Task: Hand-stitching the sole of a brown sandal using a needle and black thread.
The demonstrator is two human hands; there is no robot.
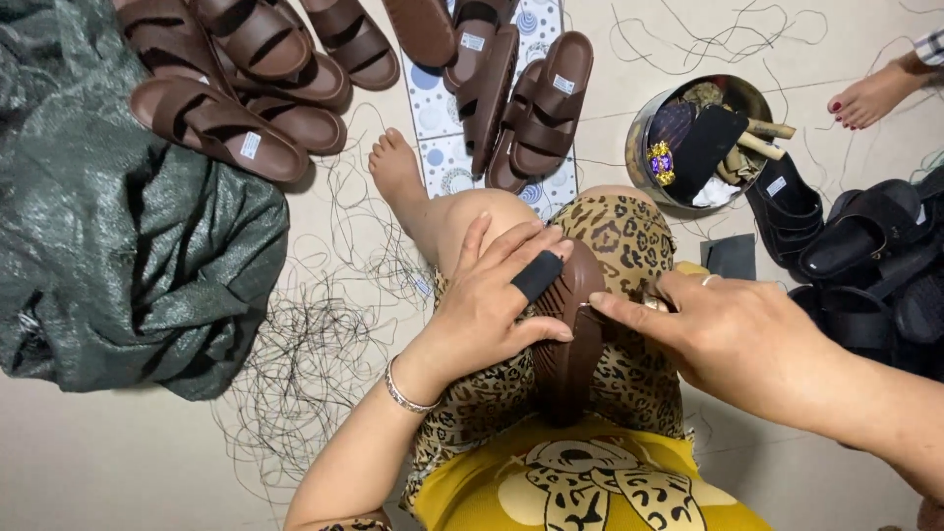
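Observation:
A brown sandal point(571, 344) lies sole-up across my lap, on leopard-print trousers. My left hand point(497, 295) presses down on its left side, with a black finger guard point(537, 276) on one finger. My right hand point(728, 329) comes in from the right and pinches a thin needle or thread point(591, 309) at the sole's edge. A ring shows on that hand.
Several brown sandals point(236, 88) lie at the top left and centre. A round metal tin point(698, 138) of tools stands at the upper right, black sandals point(865, 256) beside it. A green sack point(128, 236) fills the left. Loose black threads point(305, 364) litter the floor. Another person's foot point(870, 95) is top right.

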